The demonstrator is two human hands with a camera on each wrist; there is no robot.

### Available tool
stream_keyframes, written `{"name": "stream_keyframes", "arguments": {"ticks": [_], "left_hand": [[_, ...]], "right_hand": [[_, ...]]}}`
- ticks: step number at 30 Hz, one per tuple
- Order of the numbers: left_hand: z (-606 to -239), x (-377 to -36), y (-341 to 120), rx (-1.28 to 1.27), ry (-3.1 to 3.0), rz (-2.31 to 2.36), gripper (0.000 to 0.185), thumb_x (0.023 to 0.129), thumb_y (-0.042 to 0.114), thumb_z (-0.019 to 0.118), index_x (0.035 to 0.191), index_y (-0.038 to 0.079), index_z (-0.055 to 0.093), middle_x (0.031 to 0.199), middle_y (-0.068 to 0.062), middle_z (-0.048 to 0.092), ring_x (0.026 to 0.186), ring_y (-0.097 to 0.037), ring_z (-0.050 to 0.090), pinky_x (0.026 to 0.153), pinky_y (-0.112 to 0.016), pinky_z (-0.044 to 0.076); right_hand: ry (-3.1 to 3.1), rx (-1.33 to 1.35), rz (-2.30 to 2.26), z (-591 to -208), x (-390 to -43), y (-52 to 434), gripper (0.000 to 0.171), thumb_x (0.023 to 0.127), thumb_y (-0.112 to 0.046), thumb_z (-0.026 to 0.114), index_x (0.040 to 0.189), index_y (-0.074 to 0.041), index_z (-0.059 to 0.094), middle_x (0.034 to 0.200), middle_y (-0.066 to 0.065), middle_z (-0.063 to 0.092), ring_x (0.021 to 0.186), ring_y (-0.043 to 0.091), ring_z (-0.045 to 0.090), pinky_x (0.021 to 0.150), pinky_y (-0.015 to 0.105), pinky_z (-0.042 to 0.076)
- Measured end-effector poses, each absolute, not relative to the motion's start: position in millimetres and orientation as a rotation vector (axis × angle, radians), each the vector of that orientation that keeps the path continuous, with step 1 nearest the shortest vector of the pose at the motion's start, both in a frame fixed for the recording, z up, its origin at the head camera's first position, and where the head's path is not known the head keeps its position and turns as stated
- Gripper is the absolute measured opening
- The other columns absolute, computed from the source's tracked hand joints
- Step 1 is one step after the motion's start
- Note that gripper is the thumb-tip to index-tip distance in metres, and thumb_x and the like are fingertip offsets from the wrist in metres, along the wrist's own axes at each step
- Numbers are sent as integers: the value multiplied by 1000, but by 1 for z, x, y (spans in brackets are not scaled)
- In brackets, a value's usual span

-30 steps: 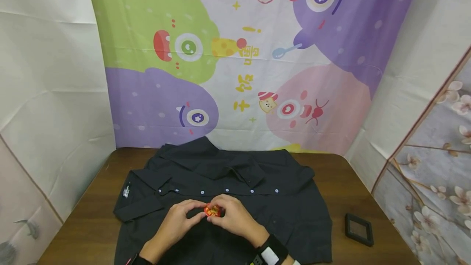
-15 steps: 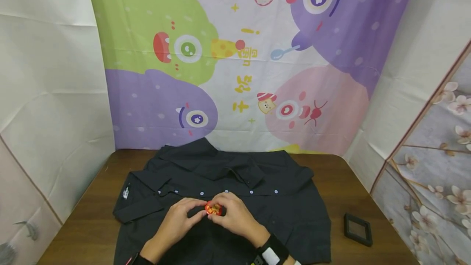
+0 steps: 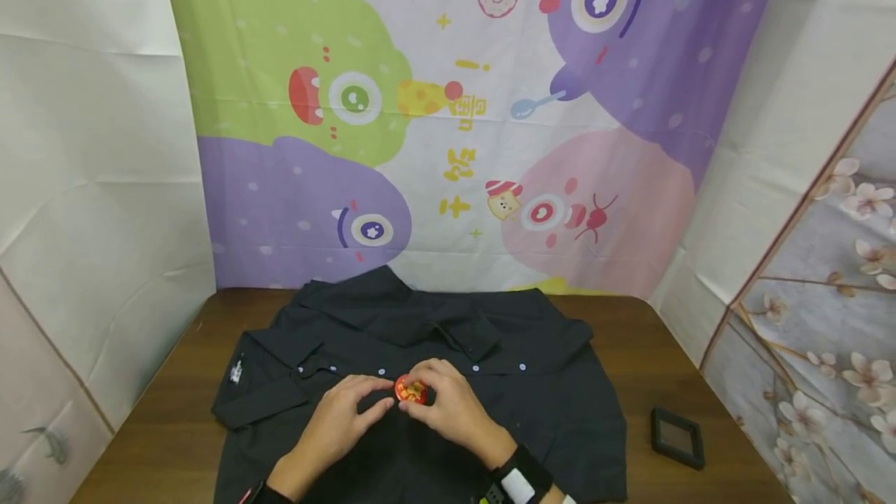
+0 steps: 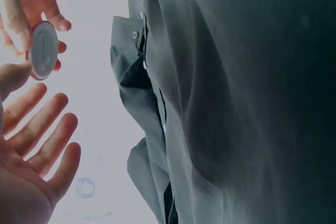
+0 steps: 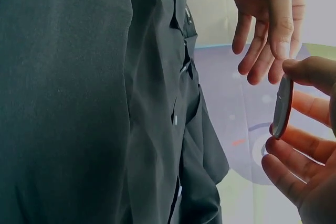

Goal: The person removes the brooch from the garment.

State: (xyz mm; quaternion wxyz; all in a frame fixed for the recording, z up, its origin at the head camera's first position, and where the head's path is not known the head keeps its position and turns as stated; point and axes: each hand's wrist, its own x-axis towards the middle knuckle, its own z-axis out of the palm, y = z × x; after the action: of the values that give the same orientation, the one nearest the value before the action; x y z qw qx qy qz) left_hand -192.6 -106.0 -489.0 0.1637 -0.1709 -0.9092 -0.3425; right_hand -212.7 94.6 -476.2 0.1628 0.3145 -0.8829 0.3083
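Over the black shirt (image 3: 504, 418), my right hand (image 3: 455, 411) pinches a round pin badge (image 3: 410, 390) between thumb and fingers. The badge has a red front with a gold pattern. Its silver back, with a thin pin line across it, faces my left hand (image 4: 39, 156) in the left wrist view. In the head view that hand (image 3: 339, 414) is just left of the badge, thumb and forefinger spread apart. Its other fingers are straight in the left wrist view. The right wrist view shows the badge (image 5: 282, 107) nearly edge-on.
The shirt, with a row of pale buttons, covers most of the brown wooden table (image 3: 161, 426). A small black frame (image 3: 677, 438) lies at the right. Behind hangs a cartoon-print cloth (image 3: 448, 255), and each wrist wears a black strap (image 3: 521, 477).
My right hand has shifted slightly right and up with the badge. A gap has opened between the left fingertips and the badge, which both hands were touching earlier. The head view has tilted slightly.
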Motion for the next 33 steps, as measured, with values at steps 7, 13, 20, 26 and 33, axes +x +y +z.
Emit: {"name": "stream_keyframes", "arguments": {"ticks": [7, 13, 20, 26, 33], "left_hand": [[-488, -193, -108, -458, -2568, -921, 19, 81, 22, 78, 100, 16, 74, 103, 2, 73, 101, -18, 66, 87, -43, 54], [-487, -194, -112, -479, -2572, -867, 23, 81, 23, 78, 102, 14, 74, 105, 0, 72, 104, -22, 65, 90, -49, 50], [-483, -197, -116, -488, -2646, -830, 28, 84, 29, 75, 109, 16, 72, 114, -4, 68, 112, -27, 61, 92, -54, 48], [-481, -199, -118, -470, -2645, -793, 30, 85, 31, 74, 111, 15, 71, 118, -8, 67, 116, -30, 60, 95, -58, 46], [-477, -198, -118, -432, -2686, -807, 35, 88, 28, 71, 119, 11, 68, 130, -14, 63, 128, -39, 51, 100, -63, 41]], "right_hand": [[-2465, 851, 874, -475, -214, 97, 26, 75, -24, 84, 97, -16, 72, 101, -4, 67, 92, 12, 59, 79, 25, 51], [-2445, 792, 861, -474, -215, 101, 26, 74, -24, 85, 96, -17, 72, 101, -4, 66, 90, 11, 58, 77, 25, 51], [-2430, 746, 867, -470, -218, 106, 28, 74, -25, 85, 97, -15, 72, 101, -3, 67, 89, 12, 58, 76, 27, 51], [-2403, 709, 877, -465, -220, 111, 28, 74, -23, 85, 97, -13, 73, 102, 0, 67, 88, 14, 57, 74, 27, 51], [-2373, 617, 916, -465, -221, 120, 26, 73, -18, 85, 96, -11, 74, 102, 3, 67, 91, 16, 57, 76, 31, 51]]}}
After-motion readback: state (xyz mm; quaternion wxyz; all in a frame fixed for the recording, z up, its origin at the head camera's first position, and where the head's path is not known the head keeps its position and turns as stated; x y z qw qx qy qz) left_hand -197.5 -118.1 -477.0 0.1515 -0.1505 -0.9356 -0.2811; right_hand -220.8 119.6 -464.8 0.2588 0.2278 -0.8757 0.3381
